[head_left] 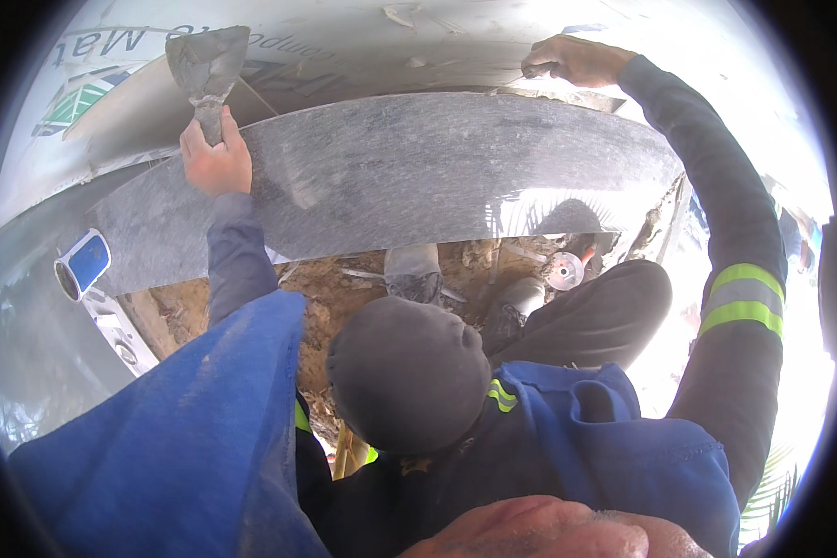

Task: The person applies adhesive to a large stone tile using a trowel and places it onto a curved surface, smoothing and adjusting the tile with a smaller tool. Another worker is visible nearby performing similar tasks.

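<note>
My left hand (217, 167) is wrapped round the handle of a putty knife (209, 63). The knife's wide grey blade points away from me, in front of a pale sheet (381, 46) with printing on it. Farther right, my right hand (588, 63) is curled closed near the same sheet. Something dark (538, 70) shows at its fingers, too small to name. Between my arms a long grey slab (391, 177) with a speckled surface stretches across, below both hands. Whether the blade touches the sheet, I cannot tell.
A blue and white can-like container (86, 265) stands at the left, by a pale spirit level (118, 337). Below the slab is earthy ground (325, 288) with scraps, where my boots rest. A round disc (564, 271) lies near my right foot. My bent knees come close to the slab.
</note>
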The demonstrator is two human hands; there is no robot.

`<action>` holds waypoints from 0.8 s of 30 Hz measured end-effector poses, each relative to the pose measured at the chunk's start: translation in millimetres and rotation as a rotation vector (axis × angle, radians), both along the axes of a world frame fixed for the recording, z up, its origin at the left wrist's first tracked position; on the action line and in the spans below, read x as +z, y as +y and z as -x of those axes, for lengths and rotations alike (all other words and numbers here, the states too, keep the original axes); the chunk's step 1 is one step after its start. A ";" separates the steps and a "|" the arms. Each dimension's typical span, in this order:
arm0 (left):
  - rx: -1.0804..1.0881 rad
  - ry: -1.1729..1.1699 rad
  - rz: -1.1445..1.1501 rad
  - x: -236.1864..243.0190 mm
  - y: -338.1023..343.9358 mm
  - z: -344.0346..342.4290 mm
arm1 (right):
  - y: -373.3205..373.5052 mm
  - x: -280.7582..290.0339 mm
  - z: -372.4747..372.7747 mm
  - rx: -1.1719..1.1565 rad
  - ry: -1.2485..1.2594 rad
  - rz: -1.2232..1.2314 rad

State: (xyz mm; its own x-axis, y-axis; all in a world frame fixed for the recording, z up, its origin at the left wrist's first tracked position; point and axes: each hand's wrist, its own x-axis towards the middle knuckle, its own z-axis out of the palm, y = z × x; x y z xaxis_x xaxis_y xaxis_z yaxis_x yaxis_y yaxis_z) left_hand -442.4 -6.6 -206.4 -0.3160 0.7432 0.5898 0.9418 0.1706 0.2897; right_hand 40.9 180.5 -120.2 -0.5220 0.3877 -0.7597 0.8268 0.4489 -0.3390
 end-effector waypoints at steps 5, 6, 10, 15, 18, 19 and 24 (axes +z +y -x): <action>0.015 0.017 0.023 -4.6 -0.5 4.8 | 1.0 6.8 -23.6 0.024 0.027 0.015; 0.016 0.024 0.028 -4.3 -1.4 5.0 | -1.1 8.2 -27.3 0.020 0.003 -0.004; 0.002 0.000 0.027 -1.5 -0.5 5.1 | -5.9 18.9 -37.1 -0.003 -0.058 -0.046; 0.013 0.012 -0.002 -3.6 0.7 3.1 | -13.1 32.4 -51.0 -0.169 -0.057 -0.018; 0.016 0.007 0.025 -2.1 0.9 3.3 | -17.2 33.0 -68.9 -0.198 -0.051 -0.059; 0.017 0.020 0.026 -3.6 0.8 5.3 | -17.6 34.2 -72.6 -0.194 -0.056 -0.058; 0.034 0.048 0.017 -8.0 -0.4 11.0 | -16.7 36.1 -71.1 -0.189 -0.047 0.002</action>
State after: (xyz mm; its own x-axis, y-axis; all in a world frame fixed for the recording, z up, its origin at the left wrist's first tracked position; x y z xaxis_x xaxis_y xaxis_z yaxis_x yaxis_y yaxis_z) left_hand -453.4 -7.0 -214.4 -0.3125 0.7424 0.5926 0.9482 0.2068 0.2409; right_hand 111.9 163.8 -84.1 -0.4037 0.4739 -0.7826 0.9113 0.2835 -0.2985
